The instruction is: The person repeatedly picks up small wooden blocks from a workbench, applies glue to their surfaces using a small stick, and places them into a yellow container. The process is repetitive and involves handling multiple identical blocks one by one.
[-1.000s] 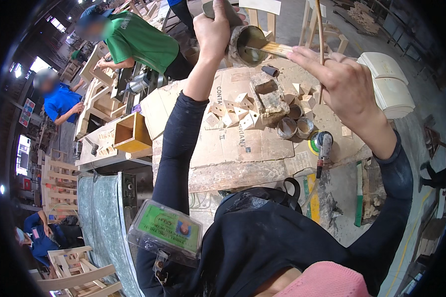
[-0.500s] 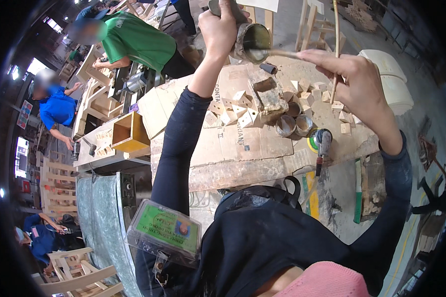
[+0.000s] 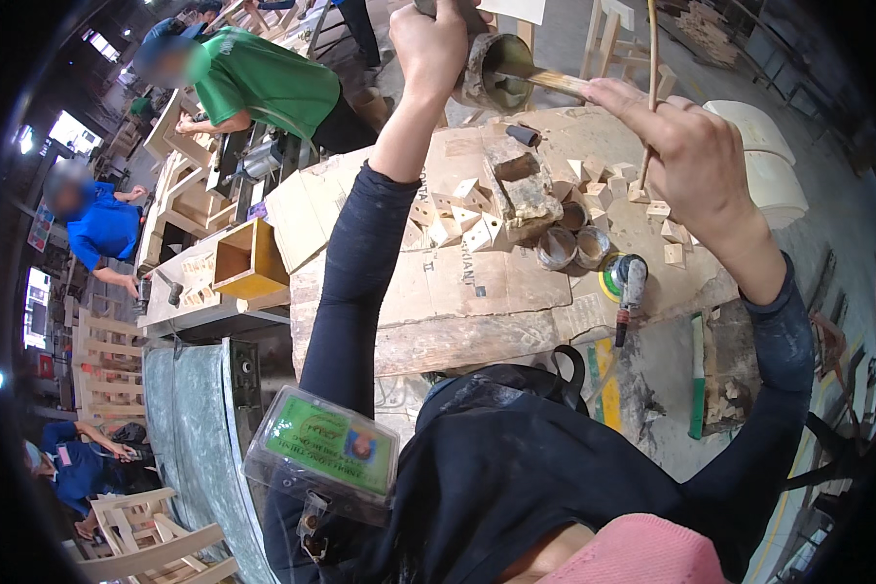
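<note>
A stained, round can (image 3: 497,74) is tipped sideways at the top middle, its mouth toward the right. My left hand (image 3: 428,47) is closed at its left side, with a grey part showing at the fingers. My right hand (image 3: 686,136) pinches a flat wooden stick (image 3: 557,82), whose darker end reaches into the can's mouth. A thin, long rod (image 3: 651,49) passes upright by the right fingers; I cannot tell whether they grip it. Below lie small wooden blocks (image 3: 599,195), some with drilled holes, on the cardboard-covered bench (image 3: 516,287).
A crusty box-like block (image 3: 528,190) and stained cups (image 3: 557,248) stand mid-bench, beside a round sander (image 3: 625,279). A yellow wooden box (image 3: 250,260) sits left. Co-workers in green (image 3: 273,83) and blue (image 3: 112,229) handle wooden frames farther left.
The stick has tilted, its can end rising and its wetted end showing darker inside the can. My right hand has shifted slightly left and up. The left hand stays closed by the can.
</note>
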### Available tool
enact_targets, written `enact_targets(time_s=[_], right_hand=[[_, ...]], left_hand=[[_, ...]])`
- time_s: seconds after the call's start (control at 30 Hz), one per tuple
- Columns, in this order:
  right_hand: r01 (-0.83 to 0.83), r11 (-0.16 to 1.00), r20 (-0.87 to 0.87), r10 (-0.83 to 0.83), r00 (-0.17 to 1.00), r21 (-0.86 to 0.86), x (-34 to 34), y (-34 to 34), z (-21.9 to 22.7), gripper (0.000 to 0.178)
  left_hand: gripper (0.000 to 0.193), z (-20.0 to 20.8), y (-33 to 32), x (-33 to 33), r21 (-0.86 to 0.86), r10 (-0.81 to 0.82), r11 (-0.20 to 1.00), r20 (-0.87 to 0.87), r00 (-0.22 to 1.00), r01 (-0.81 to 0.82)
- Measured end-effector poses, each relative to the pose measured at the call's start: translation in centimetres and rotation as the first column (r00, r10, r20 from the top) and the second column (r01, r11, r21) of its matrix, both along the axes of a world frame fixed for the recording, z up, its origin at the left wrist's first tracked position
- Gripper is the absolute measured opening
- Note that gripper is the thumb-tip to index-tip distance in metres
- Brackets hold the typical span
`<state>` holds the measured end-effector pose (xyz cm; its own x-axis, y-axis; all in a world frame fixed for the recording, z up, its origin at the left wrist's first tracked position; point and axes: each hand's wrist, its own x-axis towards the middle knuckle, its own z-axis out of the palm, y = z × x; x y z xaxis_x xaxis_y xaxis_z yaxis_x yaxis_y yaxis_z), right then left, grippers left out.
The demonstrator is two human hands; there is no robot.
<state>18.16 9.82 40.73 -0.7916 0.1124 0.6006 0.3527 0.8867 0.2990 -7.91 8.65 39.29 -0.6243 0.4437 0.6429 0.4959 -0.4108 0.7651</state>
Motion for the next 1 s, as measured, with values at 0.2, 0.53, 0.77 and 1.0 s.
enact_targets(time_s=[0.2, 0.53, 0.77, 1.0], right_hand=[[-0.013, 0.982, 0.040, 0.021, 0.999, -0.189, 0.9, -0.6, 0.7, 0.036], [-0.179, 0.834, -0.128, 0.131, 0.983, -0.521, 1.4, 0.6, -1.0, 0.026], [0.000, 0.823, -0.166, -0.115, 0.979, -0.568, 0.3, 0.3, -1.0, 0.028], [-0.121, 0.877, -0.227, 0.014, 0.974, -0.464, -0.8, -0.1, -1.2, 0.034]], left_hand=[[0.045, -0.9, 1.2, 0.6, 0.062, -0.133, 0.990, 0.106, 0.985, 0.127], [0.045, -1.2, 1.2, 1.6, 0.035, -0.049, 0.998, 0.011, 0.999, 0.049], [0.046, -1.2, 1.6, 1.6, 0.119, 0.063, 0.991, -0.052, 0.997, -0.056], [0.049, -0.1, 0.8, 1.1, -0.019, 0.172, 0.985, -0.045, 0.984, -0.173]])
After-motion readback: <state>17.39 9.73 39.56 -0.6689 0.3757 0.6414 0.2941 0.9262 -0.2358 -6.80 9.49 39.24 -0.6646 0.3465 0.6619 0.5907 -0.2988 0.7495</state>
